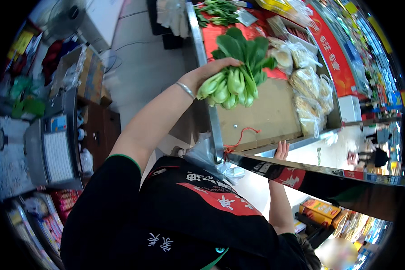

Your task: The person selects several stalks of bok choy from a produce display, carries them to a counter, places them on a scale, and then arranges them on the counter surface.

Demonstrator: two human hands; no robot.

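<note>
My left hand (216, 68) is closed around a bunch of green bok choy (235, 81), held above the metal-edged display stall (205, 98). The leaves point away from me and the pale stems face me. A bracelet is on my left wrist. Over the stall's right-hand metal rim (300, 143) rest the fingers of my right hand (281, 151); a dark post hides the palm. Bare cardboard (256, 111) lines the near part of the stall. A red string (241, 138) trails over the cardboard from the near corner.
More leafy greens (222, 11) lie on red sheeting at the far end. Bagged pale food (307, 87) lines the right side. The slanting post (324, 179) crosses before my right arm. Clear plastic bags (202, 153) hang at the corner. A desk with a keyboard (59, 155) is left.
</note>
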